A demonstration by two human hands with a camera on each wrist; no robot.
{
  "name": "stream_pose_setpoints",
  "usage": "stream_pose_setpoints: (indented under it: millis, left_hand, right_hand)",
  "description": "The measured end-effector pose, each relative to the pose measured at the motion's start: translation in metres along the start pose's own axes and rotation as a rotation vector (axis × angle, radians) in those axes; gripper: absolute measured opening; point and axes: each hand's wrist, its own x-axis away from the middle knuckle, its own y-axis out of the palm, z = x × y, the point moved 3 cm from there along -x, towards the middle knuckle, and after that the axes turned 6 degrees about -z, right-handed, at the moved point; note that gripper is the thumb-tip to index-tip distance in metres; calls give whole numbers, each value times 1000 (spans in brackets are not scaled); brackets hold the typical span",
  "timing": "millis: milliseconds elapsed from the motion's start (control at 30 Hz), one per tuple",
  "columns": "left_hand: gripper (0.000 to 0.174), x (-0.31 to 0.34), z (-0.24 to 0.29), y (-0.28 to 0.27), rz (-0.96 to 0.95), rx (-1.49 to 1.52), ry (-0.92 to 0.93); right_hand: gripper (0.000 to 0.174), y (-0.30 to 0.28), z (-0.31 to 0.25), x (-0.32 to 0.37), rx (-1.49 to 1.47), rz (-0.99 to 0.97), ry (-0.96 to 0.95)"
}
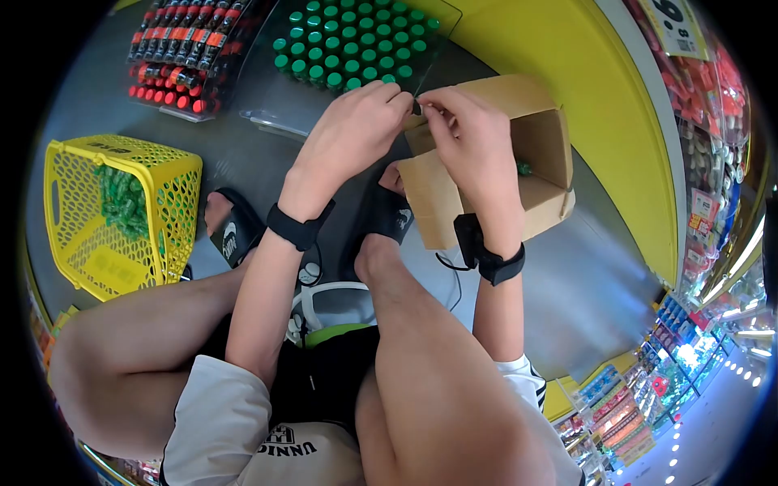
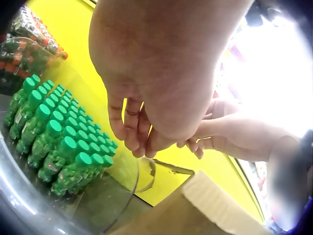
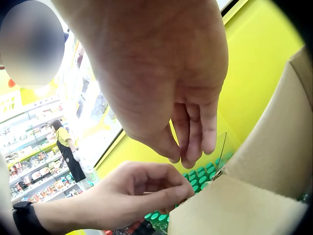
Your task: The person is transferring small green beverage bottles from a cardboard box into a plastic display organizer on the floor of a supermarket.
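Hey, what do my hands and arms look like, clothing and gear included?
Your left hand and right hand are bare. Black straps circle both wrists; the right strap carries a boxy black device, a thin dark cable beside it. Short white sleeves, dark stripes on the right.

From my remote seat, I see glossy bright-green caps [image 1: 369, 55] at twelve o'clock, over bottles in a translucent green [image 2: 46, 152]. Toward eleven, dark bottles with orange label bands [image 1: 190, 36] end in red caps [image 1: 185, 100]. The lattice-patterned plastic basket [image 1: 180, 212] at nine is yellow, its crinkled contents [image 1: 123, 202] green. I read plain brown on the cardboard box [image 1: 429, 198] at two, before a solid yellow panel [image 1: 604, 105]. At seven, the white shirt [image 1: 219, 409] carries dark lettering; black slippers [image 1: 237, 227] show white markings.
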Motion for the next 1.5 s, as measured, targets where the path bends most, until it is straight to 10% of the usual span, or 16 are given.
stream_pose_setpoints:
  millis: [533, 900, 1200, 1500]
  left_hand:
    - [12, -36, 112, 45, -46, -78, 215]
    - [20, -106, 128, 140, -900, -372, -92]
    - [27, -127, 111, 177, -1079, -353, -70]
    - [31, -110, 92, 216, -1014, -320, 23]
  right_hand:
    - [12, -75, 64, 74, 135, -12, 297]
    - [25, -70, 175, 38, 367, -347, 449]
    - [29, -72, 181, 27, 426, -712, 862]
    - [24, -54, 194, 38, 794, -675, 544]
